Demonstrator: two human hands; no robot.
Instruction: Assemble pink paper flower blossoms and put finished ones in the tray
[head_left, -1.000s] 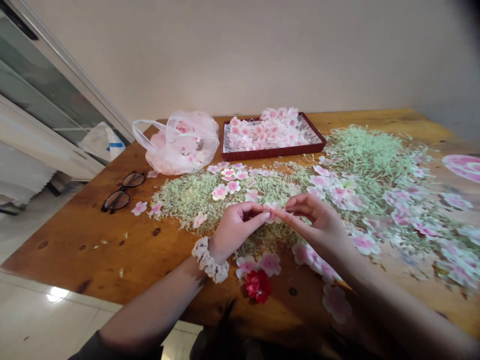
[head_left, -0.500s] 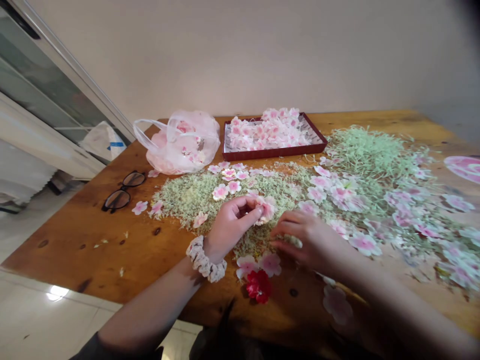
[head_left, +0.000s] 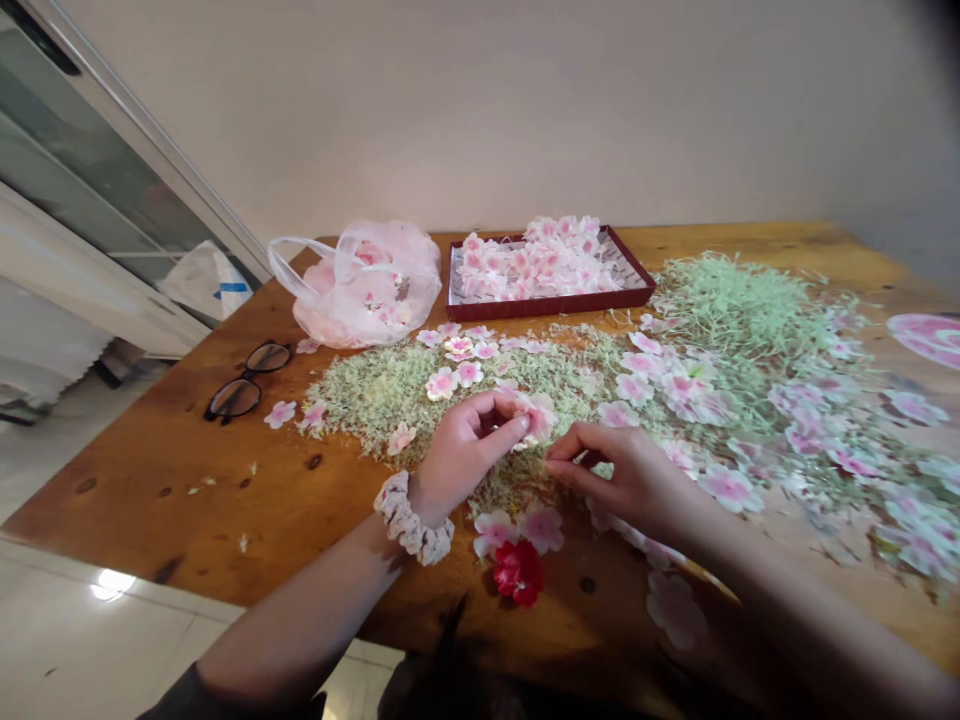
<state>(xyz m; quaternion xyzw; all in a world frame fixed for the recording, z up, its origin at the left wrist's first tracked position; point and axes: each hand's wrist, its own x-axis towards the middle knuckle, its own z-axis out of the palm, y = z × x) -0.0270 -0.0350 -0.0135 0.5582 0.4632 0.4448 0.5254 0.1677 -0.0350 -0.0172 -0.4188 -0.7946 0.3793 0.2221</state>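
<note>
Pink artificial blossom [head_left: 538,417], round, face up, pinched by fingers of the left hand [head_left: 461,455]; right hand [head_left: 626,478], fingers apart, just beside it; green shredded fibre [head_left: 510,488] under the fingers; red blossom [head_left: 517,572] nearby on the bench [head_left: 150,480].

A plain cream wall [head_left: 480,110] filled the top of the frame and met the far edge of a wooden table [head_left: 135,490], whose warm orange top had dark knots. At the upper left stood a glass door [head_left: 97,130] in a pale frame, with a white sack [head_left: 210,287] marked in blue just beside it. Below that, white cloth [head_left: 45,345] hung near the table. Pale floor tiles [head_left: 67,570] showed at the lower left, holding a bright reflection [head_left: 112,582] of light.
</note>
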